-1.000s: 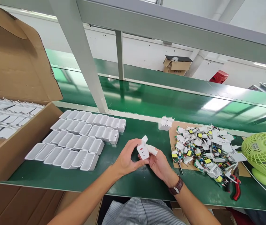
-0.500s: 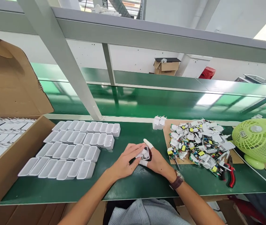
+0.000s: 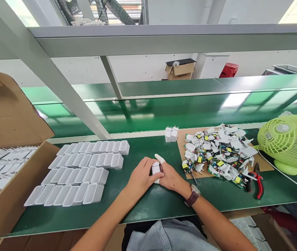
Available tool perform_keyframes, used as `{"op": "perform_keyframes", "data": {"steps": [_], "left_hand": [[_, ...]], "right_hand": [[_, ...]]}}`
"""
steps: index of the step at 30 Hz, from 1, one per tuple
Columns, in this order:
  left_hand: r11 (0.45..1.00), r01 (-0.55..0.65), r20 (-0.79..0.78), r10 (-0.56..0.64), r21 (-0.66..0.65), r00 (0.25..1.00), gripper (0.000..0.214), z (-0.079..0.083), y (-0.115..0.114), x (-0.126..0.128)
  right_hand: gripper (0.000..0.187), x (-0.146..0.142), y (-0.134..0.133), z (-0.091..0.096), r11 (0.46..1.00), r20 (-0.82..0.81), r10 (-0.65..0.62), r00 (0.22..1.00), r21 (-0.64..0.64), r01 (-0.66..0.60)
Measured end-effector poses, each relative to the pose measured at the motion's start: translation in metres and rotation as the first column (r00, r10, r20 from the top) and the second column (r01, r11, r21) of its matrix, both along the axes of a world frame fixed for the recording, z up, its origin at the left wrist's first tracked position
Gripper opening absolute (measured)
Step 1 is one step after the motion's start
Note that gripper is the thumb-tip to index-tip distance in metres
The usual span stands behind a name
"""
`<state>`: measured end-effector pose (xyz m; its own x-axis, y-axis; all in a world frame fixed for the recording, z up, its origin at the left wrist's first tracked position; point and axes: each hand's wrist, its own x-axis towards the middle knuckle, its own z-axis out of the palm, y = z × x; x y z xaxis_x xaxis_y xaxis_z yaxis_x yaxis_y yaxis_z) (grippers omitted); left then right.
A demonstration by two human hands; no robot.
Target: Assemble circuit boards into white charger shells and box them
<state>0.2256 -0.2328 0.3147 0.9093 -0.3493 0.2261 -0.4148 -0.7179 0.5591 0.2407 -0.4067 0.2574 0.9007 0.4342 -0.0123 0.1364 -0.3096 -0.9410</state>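
Observation:
Both of my hands meet over the green bench at the middle of the view, closed round one small white charger (image 3: 155, 168). My left hand (image 3: 141, 177) wraps it from the left, fingers curled over its top. My right hand (image 3: 171, 177), with a white finger cot on the index finger and a watch on the wrist, presses it from the right. The charger sits low, at or just above the bench surface. To the left lie rows of empty white charger shells (image 3: 82, 168), open side up.
A pile of circuit boards and white plug parts (image 3: 217, 153) lies on a brown cardboard sheet to the right, with red-handled pliers (image 3: 257, 181) at its edge. Two white chargers (image 3: 171, 134) stand behind. A green fan (image 3: 289, 139) is far right, a cardboard box (image 3: 17, 195) of white parts far left.
My hands lowered the charger from held up with its ports facing me down to the bench, and closed tighter round it. The camera tilted up.

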Motion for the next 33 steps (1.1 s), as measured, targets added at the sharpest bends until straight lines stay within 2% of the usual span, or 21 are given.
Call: {"op": "perform_keyframes", "data": {"steps": [2,4,7,9,12,15,17,19,23,27,29,31,33], "left_hand": [[1.0,0.007,-0.067,-0.008,-0.02,0.998,0.031,0.002,0.003,0.002],[0.995,0.055,-0.151,-0.068,-0.086,0.986,0.033,0.003,0.007,0.004],[0.98,0.083,-0.243,-0.127,-0.183,0.962,0.037,0.001,0.011,0.006],[0.983,0.067,-0.273,-0.112,-0.17,0.955,0.038,-0.002,0.012,0.008],[0.997,-0.01,-0.253,-0.01,-0.074,0.967,0.039,-0.003,0.014,0.025],[0.985,-0.174,-0.156,0.17,-0.014,0.973,0.045,0.0,0.012,0.066],[0.978,-0.209,-0.12,0.206,-0.005,0.971,0.05,0.002,0.006,0.099],[0.982,-0.187,-0.113,0.185,-0.001,0.976,0.053,0.004,-0.004,0.128],[0.989,-0.146,-0.145,0.145,0.006,0.979,0.064,0.001,-0.026,0.163],[0.995,-0.104,-0.186,0.099,-0.013,0.977,0.077,-0.003,-0.042,0.172],[0.996,-0.085,-0.198,0.077,-0.03,0.977,0.08,-0.003,-0.044,0.171],[0.996,-0.08,-0.194,0.071,-0.043,0.978,0.082,0.003,-0.037,0.167],[0.993,-0.102,-0.163,0.092,-0.052,0.982,0.079,0.02,-0.018,0.16]], "right_hand": [[0.096,-0.001,-0.001,0.002,1.0,-0.011,0.015,1.0,-0.003,-0.015],[0.098,-0.002,-0.001,0.005,1.0,0.003,0.013,1.0,-0.023,-0.013],[0.093,-0.002,0.0,0.006,0.999,0.007,-0.012,1.0,-0.036,0.013],[0.086,-0.001,0.001,0.004,0.999,0.006,-0.033,0.999,-0.028,0.033],[0.091,-0.002,0.001,-0.001,0.995,0.012,-0.101,0.995,-0.003,0.101],[0.096,-0.004,0.001,-0.007,0.988,0.037,-0.156,0.987,-0.006,0.157],[0.091,-0.006,0.0,-0.01,0.988,0.084,-0.154,0.984,-0.007,0.155],[0.082,-0.006,0.0,-0.012,0.989,0.126,-0.148,0.981,-0.002,0.149],[0.052,-0.004,-0.001,-0.011,0.989,0.143,-0.146,0.979,0.022,0.144],[0.02,-0.003,-0.001,-0.007,0.988,0.126,-0.153,0.98,0.03,0.15],[0.012,-0.003,-0.002,-0.006,0.988,0.136,-0.153,0.979,0.024,0.152],[0.013,-0.004,-0.002,-0.006,0.991,0.143,-0.137,0.98,0.02,0.135],[0.026,-0.005,-0.002,-0.008,0.993,0.151,-0.117,0.982,0.026,0.114]]}}
